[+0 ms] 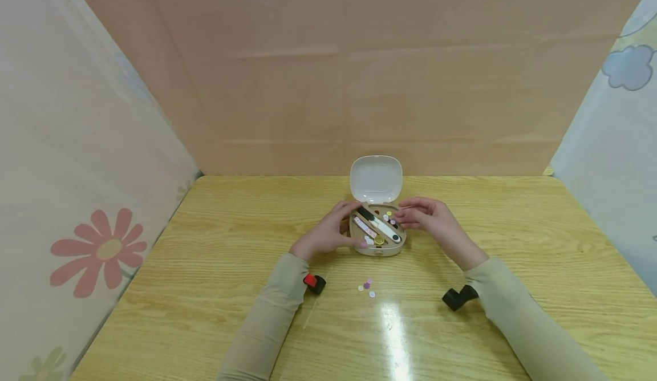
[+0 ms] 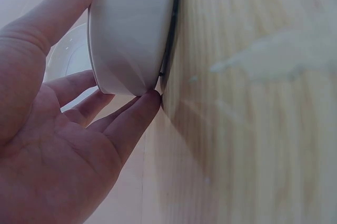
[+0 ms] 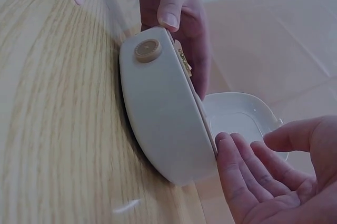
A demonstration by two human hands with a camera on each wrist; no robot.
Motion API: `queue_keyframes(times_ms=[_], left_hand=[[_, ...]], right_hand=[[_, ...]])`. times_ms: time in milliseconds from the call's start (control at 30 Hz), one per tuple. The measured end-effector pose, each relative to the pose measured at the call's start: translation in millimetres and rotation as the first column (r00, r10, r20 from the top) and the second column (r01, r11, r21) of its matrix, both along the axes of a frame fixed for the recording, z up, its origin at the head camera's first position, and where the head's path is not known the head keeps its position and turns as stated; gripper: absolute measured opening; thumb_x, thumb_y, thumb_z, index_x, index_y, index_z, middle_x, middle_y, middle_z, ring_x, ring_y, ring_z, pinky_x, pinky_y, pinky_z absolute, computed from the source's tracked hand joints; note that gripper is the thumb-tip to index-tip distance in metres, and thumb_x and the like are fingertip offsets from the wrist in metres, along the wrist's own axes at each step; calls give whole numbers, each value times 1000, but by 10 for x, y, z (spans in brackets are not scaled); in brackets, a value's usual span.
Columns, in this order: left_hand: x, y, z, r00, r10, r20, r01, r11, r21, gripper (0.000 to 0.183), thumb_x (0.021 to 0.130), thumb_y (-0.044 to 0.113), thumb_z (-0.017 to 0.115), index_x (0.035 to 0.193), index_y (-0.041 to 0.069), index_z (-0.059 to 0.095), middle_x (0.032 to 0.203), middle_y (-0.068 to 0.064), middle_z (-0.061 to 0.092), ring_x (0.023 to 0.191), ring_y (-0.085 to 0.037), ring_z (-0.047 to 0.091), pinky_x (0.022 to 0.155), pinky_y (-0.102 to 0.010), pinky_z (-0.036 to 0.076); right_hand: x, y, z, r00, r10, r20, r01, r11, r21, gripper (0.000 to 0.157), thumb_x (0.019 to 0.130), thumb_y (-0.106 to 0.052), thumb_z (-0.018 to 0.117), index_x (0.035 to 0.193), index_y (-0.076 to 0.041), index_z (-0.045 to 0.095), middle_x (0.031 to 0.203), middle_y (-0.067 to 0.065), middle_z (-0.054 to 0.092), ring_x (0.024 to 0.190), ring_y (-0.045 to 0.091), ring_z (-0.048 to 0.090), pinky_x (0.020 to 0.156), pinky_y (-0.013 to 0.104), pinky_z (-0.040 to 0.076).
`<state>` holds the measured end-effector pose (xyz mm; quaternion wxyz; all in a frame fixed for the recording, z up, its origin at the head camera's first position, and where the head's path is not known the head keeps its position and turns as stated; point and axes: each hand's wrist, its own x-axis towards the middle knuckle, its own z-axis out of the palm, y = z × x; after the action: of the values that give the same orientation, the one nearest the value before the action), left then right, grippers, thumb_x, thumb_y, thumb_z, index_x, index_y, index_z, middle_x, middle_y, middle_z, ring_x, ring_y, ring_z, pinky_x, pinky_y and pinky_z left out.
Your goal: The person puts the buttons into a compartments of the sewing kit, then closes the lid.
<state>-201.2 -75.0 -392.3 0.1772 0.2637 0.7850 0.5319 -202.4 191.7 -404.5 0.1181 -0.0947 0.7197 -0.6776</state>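
A cream sewing box (image 1: 378, 251) stands on the table with its white lid (image 1: 376, 178) raised at the back. In its tray lie a long black-and-white tool (image 1: 386, 230), a pink-and-white strip (image 1: 365, 227), a round gold piece (image 1: 379, 239) and small buttons (image 1: 388, 214). My left hand (image 1: 328, 234) grips the box's left side, thumb over the front rim; the left wrist view shows fingertips against its wall. At the right rim is my right hand (image 1: 433, 221), its extended fingertips by the buttons; the right wrist view shows its thumb apart and nothing visibly pinched.
Several loose buttons (image 1: 366, 285) lie on the wooden table (image 1: 231, 312) in front of the box. A tan backdrop (image 1: 277, 84) rises behind the table's far edge. Patterned cloth hangs at both sides. Black wrist devices (image 1: 454, 299) sit near the sleeves.
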Motion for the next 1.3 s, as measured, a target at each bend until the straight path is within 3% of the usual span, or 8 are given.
queue_keyframes(times_ms=[1067,1300], left_hand=[[-22,-7,-27,1000,-7,-4,7,1000,2,87,79,2,77,148,-2,25,144,-21,27,133,-35,34,107,-46,34],[-9,1,-14,1000,-1,13,1,1000,-1,87,79,2,77,148,-3,25,145,-20,26,134,-35,33,108,-45,34]], right_hand=[[337,-147,127,994,107,-17,-107,994,31,32,94,-2,57,118,18,50,110,30,61,96,28,65,87,38,54],[404,-203,106,988,151,-20,-150,988,28,29,94,-2,59,115,16,53,107,29,62,96,31,65,86,47,53]])
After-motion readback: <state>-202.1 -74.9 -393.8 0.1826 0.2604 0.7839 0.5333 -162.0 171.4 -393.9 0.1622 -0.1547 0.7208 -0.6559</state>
